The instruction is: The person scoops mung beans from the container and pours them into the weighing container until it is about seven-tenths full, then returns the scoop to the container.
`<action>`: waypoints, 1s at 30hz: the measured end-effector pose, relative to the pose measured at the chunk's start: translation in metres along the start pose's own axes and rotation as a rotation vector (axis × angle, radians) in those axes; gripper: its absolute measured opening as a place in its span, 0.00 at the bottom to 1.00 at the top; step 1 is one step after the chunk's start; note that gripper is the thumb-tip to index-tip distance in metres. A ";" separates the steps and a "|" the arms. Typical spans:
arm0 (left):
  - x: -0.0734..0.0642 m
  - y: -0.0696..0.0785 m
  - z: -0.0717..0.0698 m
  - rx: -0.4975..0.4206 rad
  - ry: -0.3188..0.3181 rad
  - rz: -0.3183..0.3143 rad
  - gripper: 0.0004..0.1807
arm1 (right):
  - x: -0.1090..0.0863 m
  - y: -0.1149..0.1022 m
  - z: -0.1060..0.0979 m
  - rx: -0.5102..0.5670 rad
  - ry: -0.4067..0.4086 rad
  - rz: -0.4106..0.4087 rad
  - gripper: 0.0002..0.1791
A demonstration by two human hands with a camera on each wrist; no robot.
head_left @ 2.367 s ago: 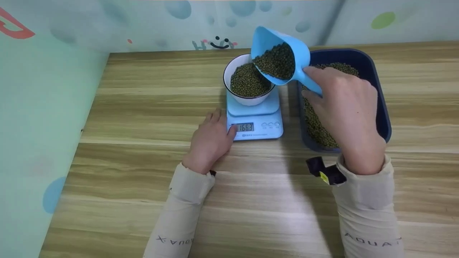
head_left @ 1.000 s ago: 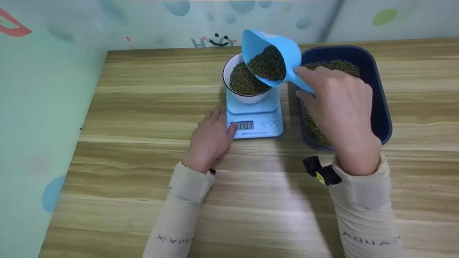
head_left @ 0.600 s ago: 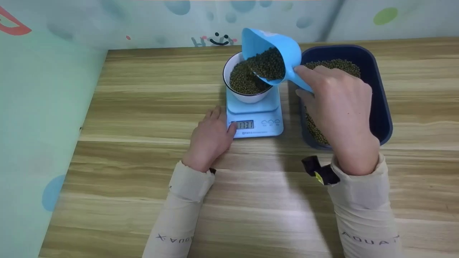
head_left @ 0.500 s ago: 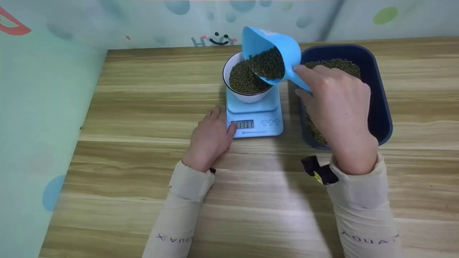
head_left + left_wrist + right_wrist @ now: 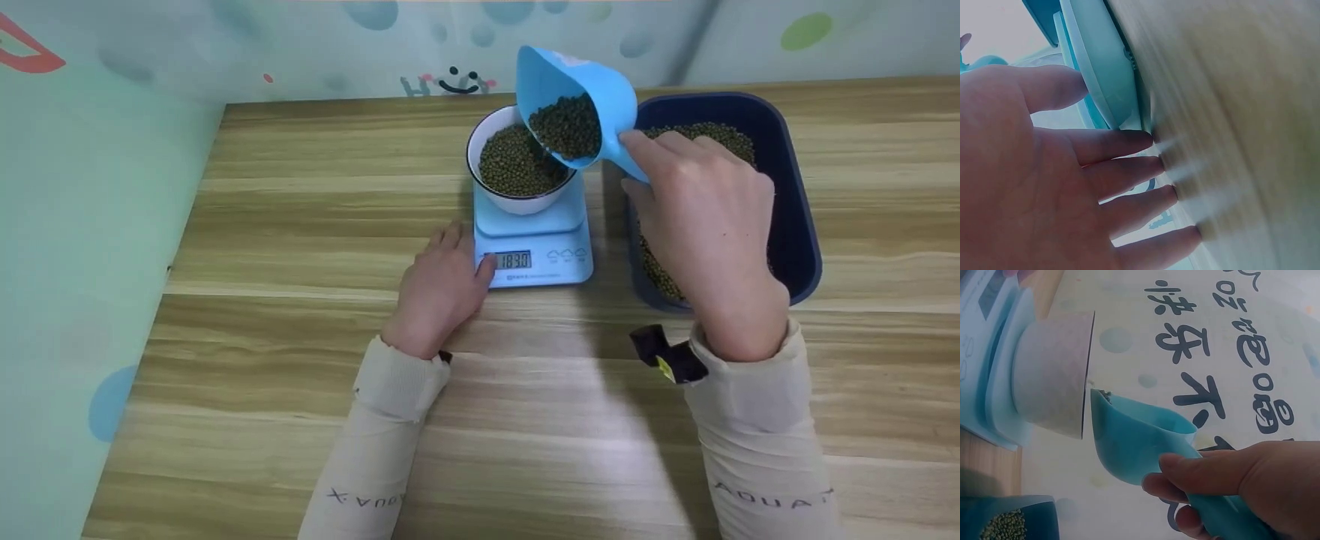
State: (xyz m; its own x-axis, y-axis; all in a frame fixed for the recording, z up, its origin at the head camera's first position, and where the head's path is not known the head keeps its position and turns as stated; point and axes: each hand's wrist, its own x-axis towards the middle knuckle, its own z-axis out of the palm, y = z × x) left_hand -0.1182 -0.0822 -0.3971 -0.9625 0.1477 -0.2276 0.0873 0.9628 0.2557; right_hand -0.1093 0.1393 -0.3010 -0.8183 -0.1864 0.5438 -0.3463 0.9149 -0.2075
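My right hand grips the handle of a blue scoop that holds small green beans, likely mung beans by their look. The scoop is tilted, its lip over the right side of a white bowl with a dark rim. Green beans fill much of that bowl, which stands on a light blue kitchen scale reading about 183.0. My left hand rests at the scale's left edge, thumb on its front corner beside the display. In the left wrist view its fingers are spread, tips on the table.
A dark blue tub with more beans stands right of the scale, partly under my right hand and forearm. Behind the wooden table is a printed wall covering; the wall also borders the table on the left.
The scale reading has risen from about 166 through 173 to 183. The scoop first moved left over the bowl, then slightly back right and up, with fewer beans in it. The left hand stays put.
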 end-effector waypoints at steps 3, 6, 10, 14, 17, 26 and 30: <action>0.000 0.000 0.000 -0.003 -0.001 -0.002 0.34 | 0.000 0.000 0.001 0.003 -0.001 0.002 0.16; 0.000 0.000 0.000 0.000 0.000 0.001 0.33 | 0.000 0.001 0.003 0.009 0.004 -0.005 0.15; 0.000 0.000 0.000 0.012 -0.008 0.002 0.33 | 0.001 0.001 0.004 0.014 0.002 -0.007 0.15; 0.000 0.000 -0.001 0.017 -0.015 0.000 0.33 | 0.001 0.000 0.005 0.021 -0.003 -0.004 0.18; 0.000 0.000 -0.001 0.015 -0.017 0.000 0.34 | 0.001 0.000 0.005 0.026 -0.002 -0.008 0.19; 0.000 0.000 0.000 0.010 -0.013 -0.002 0.34 | 0.001 -0.004 0.001 0.036 0.020 -0.020 0.17; 0.000 0.000 0.000 0.007 -0.016 -0.007 0.34 | 0.001 -0.002 0.003 0.031 0.023 -0.015 0.18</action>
State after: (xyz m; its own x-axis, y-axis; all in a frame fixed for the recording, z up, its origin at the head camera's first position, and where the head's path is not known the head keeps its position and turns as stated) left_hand -0.1180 -0.0822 -0.3971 -0.9588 0.1446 -0.2444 0.0825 0.9654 0.2475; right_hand -0.1108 0.1366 -0.3025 -0.8023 -0.1915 0.5653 -0.3728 0.9004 -0.2241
